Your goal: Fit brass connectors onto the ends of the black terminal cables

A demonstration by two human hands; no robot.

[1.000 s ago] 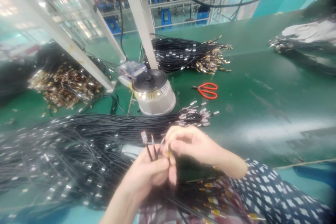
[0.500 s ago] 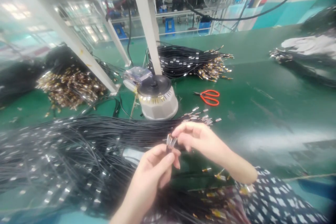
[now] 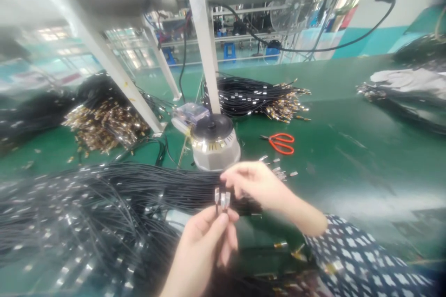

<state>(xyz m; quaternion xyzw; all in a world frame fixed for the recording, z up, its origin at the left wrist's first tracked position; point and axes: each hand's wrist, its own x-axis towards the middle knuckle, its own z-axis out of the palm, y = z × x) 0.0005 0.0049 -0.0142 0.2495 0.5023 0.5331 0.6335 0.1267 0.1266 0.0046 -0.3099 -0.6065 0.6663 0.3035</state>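
Note:
My left hand (image 3: 205, 241) pinches a few thin black cables upright, and their silver metal tips (image 3: 222, 198) stick up side by side above my fingers. My right hand (image 3: 258, 183) hovers just right of those tips, fingers curled in a pinch near the ends of the big black cable bundle (image 3: 114, 195). What, if anything, its fingers hold is hidden. The bundle lies across the green table (image 3: 348, 148) from the left, ending in silver tips (image 3: 278, 171) beyond my right hand.
A round grey-and-black device (image 3: 215, 147) stands behind the hands at a white post (image 3: 205, 46). Orange-handled scissors (image 3: 281, 143) lie to its right. More cable bundles with gold connectors lie at the back (image 3: 258, 95) and left (image 3: 104, 123). Another pile sits far right (image 3: 404, 86).
The cable tips in my left hand, spread apart a second ago, now stand gathered and even. My right hand has let go of them and shifted slightly right. The view has tilted up.

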